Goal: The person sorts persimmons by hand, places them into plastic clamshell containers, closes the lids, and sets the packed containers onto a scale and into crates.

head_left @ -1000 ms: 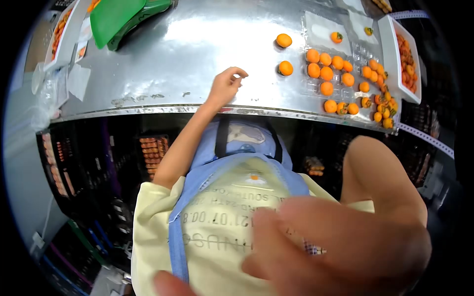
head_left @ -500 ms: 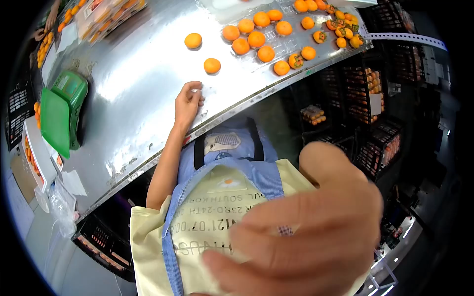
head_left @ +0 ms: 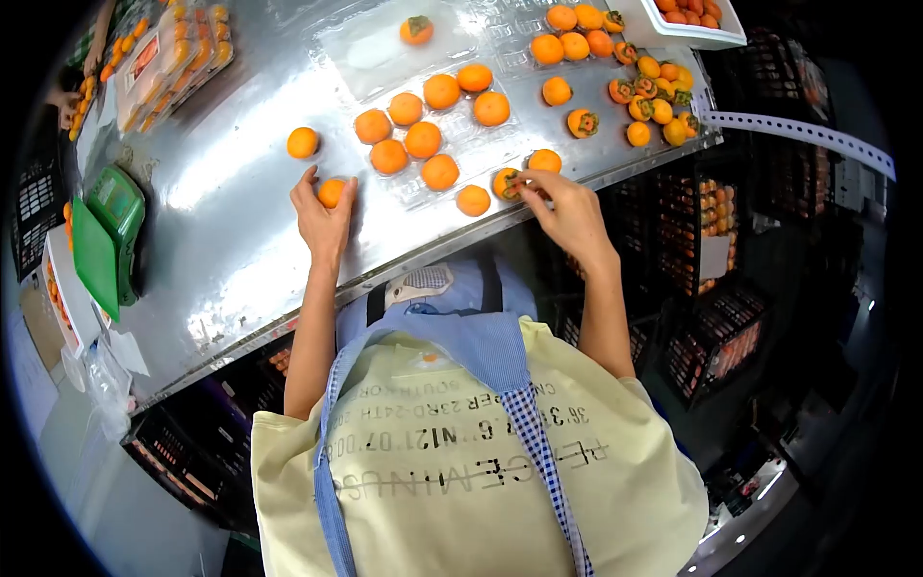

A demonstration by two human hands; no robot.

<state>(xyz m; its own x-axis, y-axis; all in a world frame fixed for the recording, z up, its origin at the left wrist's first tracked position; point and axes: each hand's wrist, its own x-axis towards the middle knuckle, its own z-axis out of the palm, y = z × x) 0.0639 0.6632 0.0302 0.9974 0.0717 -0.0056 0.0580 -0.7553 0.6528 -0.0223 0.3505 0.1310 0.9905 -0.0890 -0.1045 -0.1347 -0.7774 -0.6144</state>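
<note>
So our left hand (head_left: 323, 223) has its fingers curved around one fruit (head_left: 331, 193) on the surface (head_left: 216, 240), and our right hand (head_left: 567, 213) has fingertips at a leafy one (head_left: 504, 186); can't tell if either's gripping. Other fruits (head_left: 422, 140) sit beyond our fingers.

left hand (head_left: 323, 223): around orange fruit (head_left: 332, 193) | right hand (head_left: 569, 210): at leafy-topped fruit (head_left: 504, 186)

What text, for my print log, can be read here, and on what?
Yellow shirt, upside down, partly faded or covered:
"SOUTH KOR"
"BER 23RD-24TH"
"N121'07'00.8"
"MINUS", struck through; adjoining letters broken up
Pack label and any markings on the green scale: too small to read.
</note>
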